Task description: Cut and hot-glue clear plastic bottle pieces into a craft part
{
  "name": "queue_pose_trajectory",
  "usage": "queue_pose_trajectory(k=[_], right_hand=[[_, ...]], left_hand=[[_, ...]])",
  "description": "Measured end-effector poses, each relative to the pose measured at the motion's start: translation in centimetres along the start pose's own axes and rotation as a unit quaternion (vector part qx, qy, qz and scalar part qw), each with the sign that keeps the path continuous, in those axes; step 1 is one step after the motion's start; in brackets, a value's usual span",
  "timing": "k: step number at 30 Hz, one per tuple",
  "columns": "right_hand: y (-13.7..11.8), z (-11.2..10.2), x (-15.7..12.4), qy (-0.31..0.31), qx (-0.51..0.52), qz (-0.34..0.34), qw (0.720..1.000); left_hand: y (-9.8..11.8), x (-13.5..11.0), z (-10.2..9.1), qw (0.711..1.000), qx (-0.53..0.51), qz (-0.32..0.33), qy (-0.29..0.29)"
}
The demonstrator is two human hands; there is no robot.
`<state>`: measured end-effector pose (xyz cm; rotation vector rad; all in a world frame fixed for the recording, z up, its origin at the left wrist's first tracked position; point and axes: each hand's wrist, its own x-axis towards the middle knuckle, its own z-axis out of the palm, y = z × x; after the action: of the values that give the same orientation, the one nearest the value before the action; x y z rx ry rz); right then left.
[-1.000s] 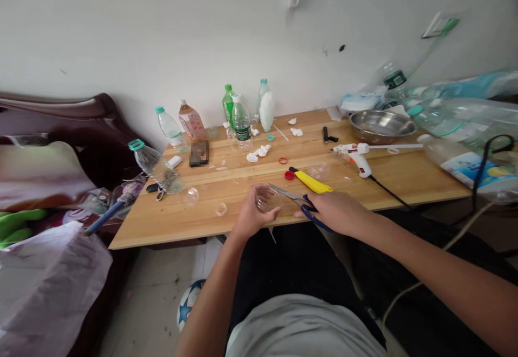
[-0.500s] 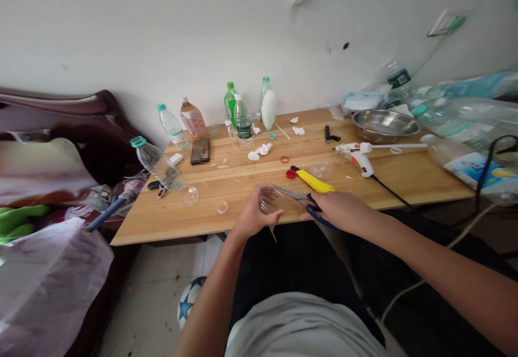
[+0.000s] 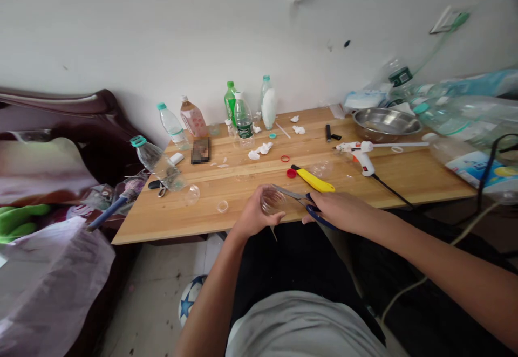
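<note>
My left hand [image 3: 254, 214] is wrapped round a clear ribbed piece of plastic bottle [image 3: 274, 199] at the table's front edge. In my right hand [image 3: 329, 210] is a pair of scissors [image 3: 298, 196] with dark blue handles. Its blades point left and reach the upper rim of the plastic piece; whether they cut into it I cannot tell. A thin strip hangs below my left hand. Just behind the scissors lie a yellow utility knife [image 3: 315, 179] and a red bottle cap [image 3: 291, 173].
On the wooden table [image 3: 162, 225] stand several bottles, among them a labelled clear bottle [image 3: 244, 125]. A white glue gun [image 3: 363, 160] with a cord and a steel bowl [image 3: 386, 122] are at the right, beside piled plastic bottles [image 3: 449, 117]. Crumpled tissue [image 3: 261, 151] lies mid-table.
Both hands, the plastic piece and the scissors keep almost the same place. The view has shifted very slightly.
</note>
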<state>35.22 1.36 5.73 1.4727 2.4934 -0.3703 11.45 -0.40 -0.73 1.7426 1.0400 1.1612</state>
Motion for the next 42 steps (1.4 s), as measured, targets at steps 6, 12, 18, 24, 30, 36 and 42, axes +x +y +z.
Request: queue_pose_trajectory(k=[6,12,18,24,30,36,42], right_hand=[[0.5,-0.9,-0.1,0.01,-0.025,0.002,1.0],[0.6,-0.7,-0.3,0.006,-0.023,-0.018,1.0],[0.3,-0.7,-0.3,0.017,-0.04,-0.013,0.999],[0.6,-0.8,-0.4,0.025,-0.064,-0.005,0.998],[0.7,-0.6,-0.7,0.017,-0.057,-0.009,0.998],[0.4,-1.2,-0.8,0.05,-0.05,0.038,0.997],[-1.3,-1.9,-0.5,0.051,-0.03,0.088,0.994]], left_hand=[[0.0,-0.1,-0.1,1.0,-0.012,-0.012,-0.005],[0.0,-0.1,0.0,1.0,-0.02,-0.011,-0.017],[0.0,-0.1,-0.2,0.999,-0.021,-0.014,-0.023],[0.1,0.1,-0.3,0.998,-0.042,-0.011,-0.043],[-0.1,0.1,-0.4,0.998,-0.04,-0.01,-0.048],[-0.5,0.2,-0.4,0.998,0.007,0.007,0.061],[-1.6,0.5,1.3,0.984,0.054,0.011,0.171]])
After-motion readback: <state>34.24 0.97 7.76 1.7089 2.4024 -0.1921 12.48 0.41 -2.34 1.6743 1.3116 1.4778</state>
